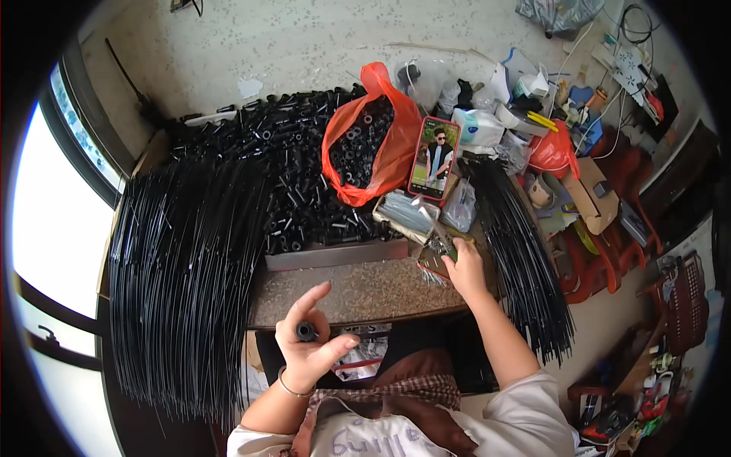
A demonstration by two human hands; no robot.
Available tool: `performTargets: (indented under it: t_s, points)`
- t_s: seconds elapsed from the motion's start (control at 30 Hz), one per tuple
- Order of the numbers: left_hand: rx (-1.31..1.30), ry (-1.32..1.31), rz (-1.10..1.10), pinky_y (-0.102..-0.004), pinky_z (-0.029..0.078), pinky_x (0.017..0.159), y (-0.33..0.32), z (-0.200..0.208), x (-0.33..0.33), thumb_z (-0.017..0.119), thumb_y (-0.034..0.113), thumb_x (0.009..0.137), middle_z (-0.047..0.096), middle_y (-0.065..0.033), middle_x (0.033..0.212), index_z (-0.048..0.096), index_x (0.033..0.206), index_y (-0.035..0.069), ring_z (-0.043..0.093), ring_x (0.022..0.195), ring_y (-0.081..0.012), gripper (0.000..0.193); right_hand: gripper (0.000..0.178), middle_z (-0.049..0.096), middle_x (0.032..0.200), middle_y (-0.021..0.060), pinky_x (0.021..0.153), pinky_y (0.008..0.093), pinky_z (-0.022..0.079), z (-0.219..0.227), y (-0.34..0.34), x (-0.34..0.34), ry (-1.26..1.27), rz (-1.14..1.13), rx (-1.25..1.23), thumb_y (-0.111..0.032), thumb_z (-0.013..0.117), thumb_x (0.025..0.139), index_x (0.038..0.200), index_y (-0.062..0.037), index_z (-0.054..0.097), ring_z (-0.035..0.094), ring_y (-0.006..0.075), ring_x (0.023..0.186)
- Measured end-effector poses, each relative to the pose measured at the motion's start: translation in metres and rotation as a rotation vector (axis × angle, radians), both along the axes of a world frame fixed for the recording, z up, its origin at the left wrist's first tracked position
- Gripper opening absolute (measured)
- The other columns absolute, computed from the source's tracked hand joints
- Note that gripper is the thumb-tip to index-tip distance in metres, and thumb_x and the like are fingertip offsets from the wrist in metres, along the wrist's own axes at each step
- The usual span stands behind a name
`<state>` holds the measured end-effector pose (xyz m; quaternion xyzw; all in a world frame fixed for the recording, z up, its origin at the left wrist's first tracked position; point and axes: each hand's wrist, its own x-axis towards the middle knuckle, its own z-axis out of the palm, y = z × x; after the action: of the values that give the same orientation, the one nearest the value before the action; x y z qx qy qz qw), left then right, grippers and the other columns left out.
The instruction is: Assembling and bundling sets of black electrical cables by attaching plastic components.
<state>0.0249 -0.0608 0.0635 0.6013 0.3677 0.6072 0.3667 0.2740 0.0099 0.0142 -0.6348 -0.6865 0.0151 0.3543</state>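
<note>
My left hand (pixel 311 339) is raised in front of the table's near edge. Its lower fingers curl round a short black tubular part (pixel 306 331), whose round hollow end faces up, while the thumb and index finger stand apart. Further right, my right hand (pixel 466 268) closes on the green handle of a metal tool (pixel 432 221); the kind of its head is hard to make out. Below the tool lies a small container of little metal pieces (pixel 435 255). Beside it sits an open box of thin pale rods (pixel 406 211).
A heap of black tubular parts (pixel 293 183) covers the back of the table. Bundles of long black rods (pixel 183 282) hang over the left and right sides. A red plastic bag (pixel 335 141), a propped phone (pixel 435 158) and a metal bar (pixel 339 255) border the worktop (pixel 343 293).
</note>
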Motion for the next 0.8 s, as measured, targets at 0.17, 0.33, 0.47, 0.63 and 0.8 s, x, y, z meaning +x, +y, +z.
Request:
performTargets:
  t_s: [0.17, 0.33, 0.47, 0.63, 0.8]
  points:
    - [-0.054, -0.086, -0.038, -0.0141, 0.018, 0.038, 0.004, -0.002, -0.003, 0.069, 0.014, 0.055, 0.033, 0.0060, 0.042, 0.044, 0.101, -0.004, 0.025, 0.038, 0.0000, 0.056, 0.012, 0.050, 0.070, 0.0049, 0.062, 0.0259, 0.042, -0.006, 0.009, -0.001, -0.365, 0.210, 0.202, -0.004, 0.047, 0.064, 0.076, -0.0047, 0.046, 0.047, 0.0182, 0.072]
    - [-0.075, -0.093, -0.066, -0.0153, 0.018, 0.040, 0.004, -0.004, -0.002, 0.069, 0.019, 0.057, 0.032, 0.0067, 0.048, 0.041, 0.099, -0.008, 0.027, 0.042, -0.0012, 0.057, 0.009, 0.049, 0.067, 0.0042, 0.060, 0.0253, 0.042, -0.006, 0.009, 0.002, -0.426, 0.265, 0.242, -0.005, 0.046, 0.065, 0.074, -0.0046, 0.046, 0.047, 0.0177, 0.069]
    - [-0.103, -0.023, -0.078, -0.0154, 0.019, 0.039, 0.002, -0.003, 0.002, 0.068, 0.015, 0.057, 0.034, 0.0062, 0.047, 0.046, 0.094, -0.005, 0.028, 0.042, -0.0011, 0.048, 0.015, 0.049, 0.068, 0.0097, 0.059, 0.0299, 0.042, -0.004, 0.010, 0.005, -0.289, 0.285, 0.123, 0.000, 0.049, 0.062, 0.076, -0.0047, 0.046, 0.048, 0.0246, 0.067]
    - [-0.074, 0.081, -0.149, -0.0161, 0.019, 0.038, 0.000, 0.006, 0.005, 0.067, 0.012, 0.057, 0.035, 0.0053, 0.043, 0.050, 0.090, -0.002, 0.028, 0.040, -0.0011, 0.039, 0.018, 0.050, 0.072, 0.0159, 0.060, 0.0368, 0.040, 0.005, 0.012, 0.001, -0.013, -0.044, 0.045, -0.005, 0.053, 0.063, 0.080, -0.0015, 0.046, 0.048, 0.0330, 0.068]
    - [-0.062, 0.162, -0.166, -0.0161, 0.026, 0.038, 0.006, 0.018, 0.026, 0.068, 0.016, 0.058, 0.032, 0.0026, 0.042, 0.047, 0.100, 0.001, 0.029, 0.041, -0.0024, 0.049, 0.018, 0.051, 0.066, 0.0105, 0.042, 0.0248, 0.038, 0.046, -0.018, -0.051, 1.200, 0.425, -0.129, -0.004, 0.057, 0.066, 0.075, -0.0036, 0.042, 0.048, 0.0173, 0.047]
